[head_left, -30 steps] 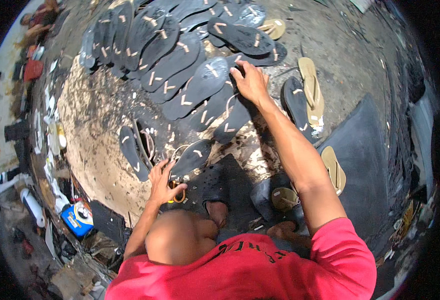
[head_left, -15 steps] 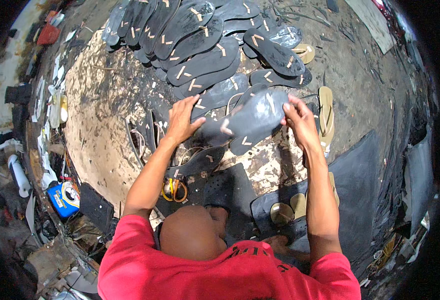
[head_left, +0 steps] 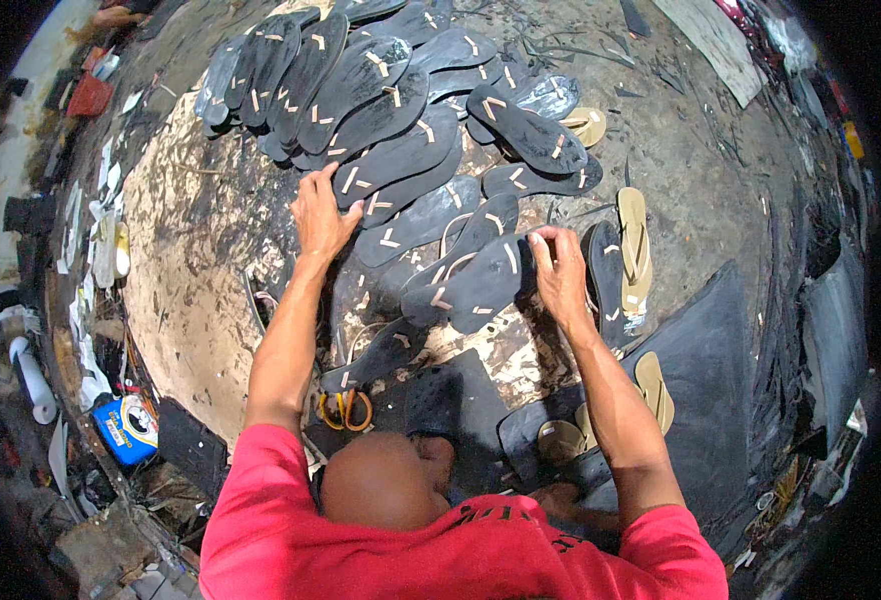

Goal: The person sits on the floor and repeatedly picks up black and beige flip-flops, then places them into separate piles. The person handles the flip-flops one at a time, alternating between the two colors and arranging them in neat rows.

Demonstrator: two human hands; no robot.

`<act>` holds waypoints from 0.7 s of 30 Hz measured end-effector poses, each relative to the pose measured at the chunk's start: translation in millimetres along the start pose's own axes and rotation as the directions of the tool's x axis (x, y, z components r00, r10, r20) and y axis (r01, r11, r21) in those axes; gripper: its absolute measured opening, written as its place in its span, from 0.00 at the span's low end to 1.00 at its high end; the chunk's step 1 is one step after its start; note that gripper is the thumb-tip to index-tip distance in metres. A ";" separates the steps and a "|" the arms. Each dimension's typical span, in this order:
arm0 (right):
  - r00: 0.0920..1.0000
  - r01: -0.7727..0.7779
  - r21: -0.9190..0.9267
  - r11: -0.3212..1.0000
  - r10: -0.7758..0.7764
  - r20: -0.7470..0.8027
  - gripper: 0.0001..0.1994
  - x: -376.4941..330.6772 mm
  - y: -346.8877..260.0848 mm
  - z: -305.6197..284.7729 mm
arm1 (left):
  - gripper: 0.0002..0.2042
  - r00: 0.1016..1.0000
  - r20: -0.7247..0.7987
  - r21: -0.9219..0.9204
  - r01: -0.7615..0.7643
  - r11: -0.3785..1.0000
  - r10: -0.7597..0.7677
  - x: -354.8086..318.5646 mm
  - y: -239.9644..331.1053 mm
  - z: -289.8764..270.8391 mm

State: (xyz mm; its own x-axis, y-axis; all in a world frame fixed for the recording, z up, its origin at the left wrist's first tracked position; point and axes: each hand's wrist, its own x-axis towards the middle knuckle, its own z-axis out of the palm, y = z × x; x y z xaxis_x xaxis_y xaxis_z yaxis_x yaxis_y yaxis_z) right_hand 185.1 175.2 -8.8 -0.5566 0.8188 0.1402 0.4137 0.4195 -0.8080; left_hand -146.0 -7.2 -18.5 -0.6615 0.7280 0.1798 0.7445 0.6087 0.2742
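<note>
In my right hand [head_left: 561,270], thumb and fingers pinch the right end of a black flip-flop [head_left: 481,280], which lies sole up with pale strap strips showing. Beneath and beside it are other dark flip-flops, one with a light strap loop. My left hand [head_left: 326,215] has its fingers apart at the left end of a black flip-flop [head_left: 401,160] on the heap's near side; whether it grips that sole is hard to tell. The heap of overlapping black flip-flops [head_left: 361,80] spreads across the far side, most showing pale strips.
Tan flip-flops [head_left: 634,240] lie at the right, others by my knee. Orange-handled scissors [head_left: 346,411] rest near my leg beside a black flip-flop [head_left: 381,355]. A dark rubber sheet [head_left: 701,340] covers the right floor. A blue packet [head_left: 126,430] and scraps line the left.
My right hand has lowered the flip-flop from a blurred, raised position onto those beneath. My left hand has moved away from it, left and farther out, to the heap's near edge.
</note>
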 end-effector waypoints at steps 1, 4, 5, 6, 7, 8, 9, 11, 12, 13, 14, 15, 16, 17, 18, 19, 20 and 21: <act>0.999 0.009 0.004 1.000 -0.009 -0.041 0.10 5.7 -2.0 3.2 | 0.39 1.000 0.004 -0.013 -0.026 1.000 0.026 -1.3 -1.9 -0.4; 0.997 0.040 0.134 0.990 -0.032 -0.063 0.11 37.7 -6.7 28.0 | 0.39 0.998 0.028 -0.028 -0.054 0.998 0.055 -2.3 -5.4 -2.4; 0.999 0.036 0.143 0.989 -0.034 -0.017 0.11 51.3 -8.7 40.5 | 0.39 0.998 0.033 -0.033 -0.055 0.998 0.056 -1.4 -5.6 -3.7; 1.000 0.027 0.166 0.986 -0.029 0.006 0.11 67.3 -11.2 54.0 | 0.39 0.997 0.067 -0.024 -0.028 0.999 0.030 -0.6 -5.4 -5.5; 0.999 0.052 0.196 0.979 -0.052 -0.003 0.11 84.5 -13.8 67.8 | 0.39 0.997 0.063 -0.044 -0.046 0.998 0.049 -0.5 -4.4 -7.5; 0.997 0.079 0.228 0.970 -0.081 -0.002 0.12 100.6 -15.6 79.9 | 0.41 0.995 0.082 -0.036 -0.046 0.998 0.049 -1.2 -3.1 -10.1; 1.000 0.016 0.232 0.972 -0.020 0.013 0.12 116.3 -16.1 90.0 | 0.42 0.997 0.061 -0.044 -0.049 0.998 0.052 -4.4 -1.1 -13.1; 0.999 0.019 0.242 0.970 -0.010 -0.037 0.12 149.8 -12.1 100.7 | 0.43 0.998 0.051 -0.093 -0.030 0.995 0.035 -17.4 4.3 -21.5; 0.998 0.025 0.256 0.966 -0.009 -0.065 0.12 169.7 -8.4 103.3 | 0.43 0.998 -0.012 -0.135 -0.055 0.989 0.054 -27.4 7.1 -26.7; 0.998 0.003 0.223 0.975 0.010 -0.059 0.13 189.1 -3.9 104.9 | 0.40 0.998 -0.051 -0.212 -0.043 0.976 0.033 -41.3 10.4 -33.1; 0.997 -0.004 0.200 0.980 0.019 -0.077 0.13 210.4 1.8 105.8 | 0.36 0.999 -0.034 -0.282 0.010 0.959 -0.020 -57.9 13.7 -40.6; 0.998 -0.023 0.172 0.985 0.034 -0.060 0.14 232.9 6.9 108.8 | 0.32 0.996 0.023 -0.395 0.089 0.914 -0.087 -76.6 16.2 -49.2; 0.998 -0.024 0.147 0.989 0.031 -0.050 0.16 256.5 11.4 113.4 | 0.28 0.995 0.023 -0.451 0.096 0.887 -0.096 -94.4 18.9 -55.9; 0.999 -0.025 0.097 0.995 0.029 -0.039 0.18 278.5 16.7 117.3 | 0.26 0.996 0.027 -0.471 0.085 0.878 -0.081 -113.6 19.6 -64.0; 1.000 -0.023 0.048 0.999 0.024 -0.017 0.20 298.7 21.4 122.2 | 0.25 0.986 0.131 -0.457 0.156 0.875 -0.107 -134.7 18.4 -74.5; 1.000 -0.005 -0.031 1.000 0.004 -0.015 0.26 316.3 26.0 126.3 | 0.23 0.974 0.176 -0.567 0.218 0.794 -0.141 -156.2 17.6 -84.9; 0.996 -0.067 -0.082 0.994 0.071 0.051 0.34 332.0 31.0 127.6 | 0.23 0.957 0.230 -0.545 0.276 0.792 -0.176 -176.8 15.5 -96.0; 0.991 -0.118 -0.089 0.989 0.124 0.056 0.36 343.7 33.3 133.9 | 0.22 0.945 0.253 -0.530 0.316 0.787 -0.209 -194.9 13.0 -105.8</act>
State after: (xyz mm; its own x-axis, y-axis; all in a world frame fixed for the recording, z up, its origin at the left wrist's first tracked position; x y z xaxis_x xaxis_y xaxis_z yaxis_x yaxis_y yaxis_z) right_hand -88.9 418.1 -64.2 -0.5405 0.8413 0.0072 0.5390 0.3528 -0.7648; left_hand -17.0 -174.4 50.0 -0.7576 0.6403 -0.1265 0.3292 0.5423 0.7730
